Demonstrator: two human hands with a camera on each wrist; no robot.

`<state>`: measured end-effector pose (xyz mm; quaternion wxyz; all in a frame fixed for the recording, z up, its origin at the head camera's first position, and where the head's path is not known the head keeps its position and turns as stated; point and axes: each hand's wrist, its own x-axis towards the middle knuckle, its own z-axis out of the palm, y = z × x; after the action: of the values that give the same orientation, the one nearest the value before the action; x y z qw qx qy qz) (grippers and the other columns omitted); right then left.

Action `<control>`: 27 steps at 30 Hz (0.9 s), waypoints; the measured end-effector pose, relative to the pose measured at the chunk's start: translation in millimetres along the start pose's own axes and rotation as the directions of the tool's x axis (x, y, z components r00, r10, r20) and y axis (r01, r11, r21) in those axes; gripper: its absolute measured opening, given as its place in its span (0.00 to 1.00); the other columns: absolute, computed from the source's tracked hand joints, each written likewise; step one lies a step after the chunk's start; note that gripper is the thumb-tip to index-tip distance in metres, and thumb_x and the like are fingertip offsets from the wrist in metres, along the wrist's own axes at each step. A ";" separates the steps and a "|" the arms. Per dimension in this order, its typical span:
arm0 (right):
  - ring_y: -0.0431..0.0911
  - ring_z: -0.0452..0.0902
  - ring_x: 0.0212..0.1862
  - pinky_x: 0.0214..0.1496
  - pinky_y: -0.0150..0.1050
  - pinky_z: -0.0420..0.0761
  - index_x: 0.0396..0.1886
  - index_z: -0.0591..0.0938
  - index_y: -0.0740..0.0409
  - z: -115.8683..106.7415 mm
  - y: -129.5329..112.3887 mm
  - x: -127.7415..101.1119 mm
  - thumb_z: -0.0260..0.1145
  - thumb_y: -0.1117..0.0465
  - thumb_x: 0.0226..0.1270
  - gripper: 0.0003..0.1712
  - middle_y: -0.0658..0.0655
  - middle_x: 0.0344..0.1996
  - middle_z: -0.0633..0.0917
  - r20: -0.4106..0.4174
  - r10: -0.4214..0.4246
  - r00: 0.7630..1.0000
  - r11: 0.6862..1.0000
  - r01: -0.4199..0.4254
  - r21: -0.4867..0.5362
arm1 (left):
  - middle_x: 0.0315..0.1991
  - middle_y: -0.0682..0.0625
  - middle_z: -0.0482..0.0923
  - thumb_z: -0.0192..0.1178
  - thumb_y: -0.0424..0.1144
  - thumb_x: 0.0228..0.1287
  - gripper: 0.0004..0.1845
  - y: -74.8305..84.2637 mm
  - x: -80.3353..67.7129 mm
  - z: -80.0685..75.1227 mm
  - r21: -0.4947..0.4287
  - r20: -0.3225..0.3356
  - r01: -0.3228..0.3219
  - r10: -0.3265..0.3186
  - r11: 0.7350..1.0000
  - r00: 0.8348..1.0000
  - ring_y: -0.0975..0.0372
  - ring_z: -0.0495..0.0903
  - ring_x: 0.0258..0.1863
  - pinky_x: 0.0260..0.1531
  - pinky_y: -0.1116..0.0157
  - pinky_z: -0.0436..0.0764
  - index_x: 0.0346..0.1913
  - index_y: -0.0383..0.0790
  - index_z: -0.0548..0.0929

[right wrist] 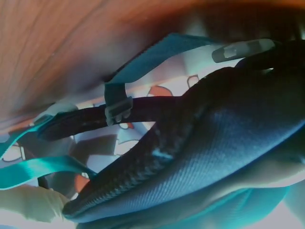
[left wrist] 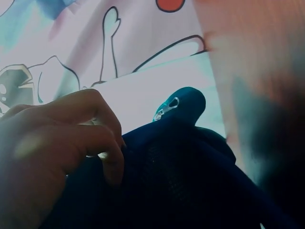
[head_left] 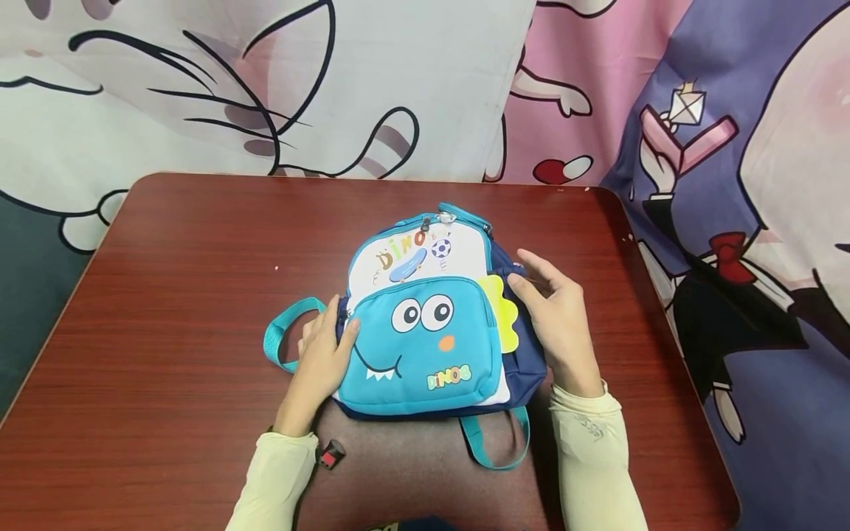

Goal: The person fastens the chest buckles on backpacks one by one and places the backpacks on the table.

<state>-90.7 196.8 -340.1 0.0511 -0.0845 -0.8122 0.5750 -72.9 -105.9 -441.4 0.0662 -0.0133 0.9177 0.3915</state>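
Note:
A child's small backpack (head_left: 425,346) with a teal dinosaur-face front pocket, white upper panel and navy sides lies on the table, front facing up. My left hand (head_left: 325,354) grips its left edge, thumb on the front and fingers along the side. In the left wrist view the bent fingers of that hand (left wrist: 71,138) meet the dark fabric, near a silver zipper pull (left wrist: 167,109). At the backpack's right side, my right hand (head_left: 554,317) has thumb and forefinger spread beside the navy panel. The right wrist view shows navy mesh fabric (right wrist: 205,152) and teal straps (right wrist: 147,62).
The reddish-brown table (head_left: 166,332) extends around the backpack. A small black-and-red object (head_left: 330,454) lies by my left wrist, and a dark item (head_left: 425,524) shows at the bottom edge. Teal strap loops stick out left (head_left: 272,343) and below (head_left: 494,464). A cartoon-printed cloth (head_left: 432,59) hangs behind.

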 end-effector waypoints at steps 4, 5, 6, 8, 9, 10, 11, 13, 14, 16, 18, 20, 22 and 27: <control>0.45 0.75 0.56 0.56 0.35 0.74 0.61 0.75 0.51 -3.3 -3.7 -2.5 0.63 0.55 0.64 0.24 0.54 0.55 0.79 -0.005 -0.028 1.000 0.999 0.028 0.023 | 0.69 0.38 0.55 0.37 0.60 0.70 0.37 1.4 0.1 2.5 0.001 -0.008 -0.006 0.006 1.000 1.000 0.43 0.52 0.66 0.58 0.41 0.50 0.73 0.40 0.50; 0.45 0.74 0.56 0.56 0.34 0.74 0.61 0.75 0.51 -4.0 -4.7 -3.3 0.63 0.55 0.64 0.24 0.54 0.55 0.79 -0.006 -0.035 0.999 0.999 0.035 0.024 | 0.69 0.38 0.56 0.37 0.60 0.70 0.37 1.6 0.2 3.1 -0.001 -0.012 -0.009 0.009 1.000 1.000 0.43 0.52 0.66 0.58 0.41 0.50 0.73 0.40 0.50; 0.45 0.74 0.57 0.56 0.34 0.74 0.61 0.75 0.52 -4.6 -5.9 -4.1 0.62 0.55 0.64 0.24 0.54 0.55 0.79 -0.006 -0.043 0.999 0.999 0.043 0.026 | 0.69 0.38 0.56 0.37 0.59 0.70 0.37 1.7 0.3 3.7 -0.003 -0.017 -0.014 0.014 1.000 1.000 0.42 0.52 0.67 0.58 0.41 0.50 0.73 0.39 0.51; 0.45 0.74 0.56 0.55 0.32 0.74 0.61 0.75 0.53 -5.5 -8.6 -5.4 0.62 0.56 0.64 0.24 0.55 0.55 0.79 -0.010 -0.054 0.998 0.998 0.055 0.035 | 0.69 0.38 0.56 0.37 0.59 0.70 0.36 1.7 0.1 5.0 -0.010 -0.022 -0.019 0.018 1.000 1.000 0.42 0.51 0.67 0.58 0.41 0.50 0.72 0.39 0.51; 0.45 0.75 0.56 0.55 0.31 0.74 0.61 0.75 0.54 -5.8 -10.2 -5.9 0.62 0.56 0.65 0.24 0.56 0.55 0.79 -0.013 -0.062 0.998 0.997 0.062 0.039 | 0.69 0.38 0.56 0.37 0.59 0.71 0.36 1.7 -0.2 5.7 -0.015 -0.022 -0.022 0.021 1.000 1.000 0.42 0.51 0.67 0.58 0.41 0.50 0.72 0.39 0.51; 0.44 0.75 0.55 0.54 0.30 0.74 0.60 0.75 0.54 -6.0 -12.0 -6.3 0.62 0.57 0.65 0.24 0.56 0.55 0.79 -0.017 -0.069 0.997 0.997 0.070 0.046 | 0.69 0.38 0.56 0.37 0.59 0.71 0.36 1.7 -0.4 6.4 -0.019 -0.023 -0.023 0.023 1.000 0.999 0.42 0.51 0.67 0.59 0.41 0.50 0.72 0.39 0.51; 0.44 0.75 0.54 0.53 0.28 0.74 0.60 0.75 0.55 -6.2 -14.1 -6.8 0.62 0.57 0.65 0.24 0.57 0.54 0.79 -0.023 -0.073 0.997 0.996 0.074 0.055 | 0.69 0.38 0.56 0.37 0.59 0.71 0.36 1.8 -0.7 7.1 -0.023 -0.024 -0.025 0.024 0.999 0.999 0.42 0.51 0.67 0.59 0.40 0.50 0.72 0.39 0.51; 0.44 0.75 0.54 0.53 0.27 0.74 0.59 0.76 0.55 -6.4 -18.6 -7.4 0.62 0.58 0.64 0.23 0.58 0.54 0.79 -0.035 -0.080 0.996 0.993 0.083 0.082 | 0.69 0.38 0.56 0.37 0.58 0.71 0.35 2.8 -1.5 8.2 -0.033 -0.021 -0.025 0.024 0.999 0.999 0.42 0.51 0.67 0.59 0.40 0.49 0.72 0.39 0.51; 0.44 0.75 0.54 0.52 0.27 0.74 0.59 0.77 0.55 -6.7 -21.0 -7.8 0.62 0.59 0.64 0.22 0.59 0.54 0.79 -0.041 -0.087 0.995 0.991 0.091 0.095 | 0.69 0.38 0.56 0.36 0.58 0.71 0.35 3.4 -1.8 8.8 -0.037 -0.019 -0.025 0.025 0.999 1.000 0.42 0.51 0.67 0.59 0.40 0.50 0.72 0.39 0.51; 0.44 0.75 0.54 0.53 0.27 0.73 0.58 0.78 0.55 -7.1 -25.1 -8.7 0.63 0.60 0.64 0.21 0.59 0.53 0.80 -0.052 -0.102 0.993 0.986 0.108 0.130 | 0.69 0.38 0.56 0.37 0.58 0.71 0.35 5.3 -2.6 9.6 -0.048 -0.017 -0.024 0.023 0.999 1.000 0.42 0.52 0.67 0.60 0.40 0.50 0.72 0.39 0.52; 0.45 0.75 0.55 0.54 0.28 0.73 0.57 0.78 0.54 -7.6 -29.2 -9.7 0.63 0.61 0.63 0.21 0.59 0.52 0.80 -0.062 -0.121 0.991 0.980 0.129 0.154 | 0.69 0.38 0.56 0.37 0.57 0.71 0.35 7.7 -3.2 10.7 -0.057 -0.015 -0.022 0.021 0.998 1.000 0.43 0.52 0.67 0.60 0.40 0.50 0.72 0.38 0.52; 0.45 0.75 0.55 0.54 0.28 0.73 0.56 0.79 0.54 -8.2 -33.2 -11.0 0.63 0.62 0.63 0.20 0.58 0.52 0.81 -0.068 -0.144 0.987 0.974 0.153 0.167 | 0.69 0.38 0.56 0.36 0.58 0.71 0.35 9.9 -3.6 11.9 -0.062 -0.013 -0.019 0.018 0.998 1.000 0.43 0.52 0.67 0.60 0.40 0.50 0.72 0.39 0.52; 0.45 0.75 0.55 0.55 0.29 0.73 0.56 0.79 0.55 -8.5 -37.2 -12.3 0.62 0.62 0.63 0.20 0.58 0.51 0.81 -0.075 -0.162 0.984 0.970 0.172 0.174 | 0.69 0.38 0.55 0.36 0.58 0.71 0.35 11.8 -3.7 13.3 -0.066 -0.010 -0.017 0.016 0.998 1.000 0.44 0.52 0.67 0.60 0.40 0.51 0.72 0.39 0.52; 0.45 0.76 0.55 0.54 0.29 0.73 0.56 0.79 0.55 -8.2 -46.5 -15.1 0.62 0.63 0.64 0.19 0.58 0.50 0.82 -0.089 -0.169 0.981 0.963 0.184 0.196 | 0.69 0.39 0.55 0.36 0.58 0.71 0.35 14.4 -4.4 16.1 -0.079 -0.016 -0.019 0.018 0.997 1.000 0.45 0.53 0.67 0.61 0.41 0.52 0.72 0.40 0.53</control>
<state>-78.0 186.4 -293.4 0.1397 -0.0266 -0.7511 0.6447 -67.8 -84.4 -441.5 0.0551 -0.0104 0.9020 0.4282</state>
